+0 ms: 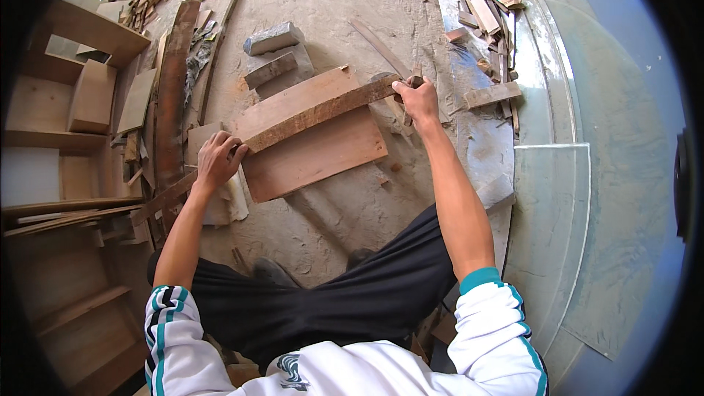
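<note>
A long, rough-edged wooden strip point(319, 116) spans slantwise between my hands, over a flat reddish-brown board point(323, 158). At the strip's left end, my left hand point(218, 160) is closed with its fingers curled over the wood. My right hand point(418, 100) grips the far right end, its thumb along the strip. Just beyond the right hand, a thin straight strip point(381, 48) slants away over the ground; its near end meets a small dark piece by my fingers, whose kind I cannot make out. The board shows on both sides of the strip.
Grey blocks point(273, 39) lie beyond the board. Wooden cabinet frames point(88, 132) and long planks point(174, 95) stand at the left. Scrap wood point(485, 15) is heaped at the far right, beside large glass sheets point(550, 205). My shoes point(273, 273) are close below the board.
</note>
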`<state>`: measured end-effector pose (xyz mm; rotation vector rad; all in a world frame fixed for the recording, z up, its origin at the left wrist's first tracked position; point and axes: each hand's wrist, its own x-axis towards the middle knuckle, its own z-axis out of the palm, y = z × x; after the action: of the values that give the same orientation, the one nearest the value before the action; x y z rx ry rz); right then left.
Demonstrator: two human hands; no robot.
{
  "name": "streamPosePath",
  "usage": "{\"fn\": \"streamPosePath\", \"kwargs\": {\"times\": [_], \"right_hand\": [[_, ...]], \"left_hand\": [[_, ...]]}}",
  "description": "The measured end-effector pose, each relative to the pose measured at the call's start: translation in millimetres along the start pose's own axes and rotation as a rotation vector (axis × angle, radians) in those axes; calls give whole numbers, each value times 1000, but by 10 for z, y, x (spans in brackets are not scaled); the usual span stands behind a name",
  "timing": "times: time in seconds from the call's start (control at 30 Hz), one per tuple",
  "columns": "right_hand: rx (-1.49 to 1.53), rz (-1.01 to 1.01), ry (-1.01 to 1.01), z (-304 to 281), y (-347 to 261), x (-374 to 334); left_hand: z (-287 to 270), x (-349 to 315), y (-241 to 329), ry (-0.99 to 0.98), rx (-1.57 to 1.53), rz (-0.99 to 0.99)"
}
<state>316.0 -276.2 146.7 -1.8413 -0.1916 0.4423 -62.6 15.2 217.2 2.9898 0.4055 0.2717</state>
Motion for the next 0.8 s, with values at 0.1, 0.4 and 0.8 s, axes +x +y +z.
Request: {"fn": "streamPosePath", "kwargs": {"times": [0.1,0.4,0.8], "right_hand": [[-43,1,-3,40,-10,-1],[-357,-25,77,1,-115,21],[-450,3,82,33,-433,-360]], "left_hand": [[6,105,91,47,58,-41],[571,1763,1689,220,-400,-154],[1060,2204,2048,88,-287,-582]]}}
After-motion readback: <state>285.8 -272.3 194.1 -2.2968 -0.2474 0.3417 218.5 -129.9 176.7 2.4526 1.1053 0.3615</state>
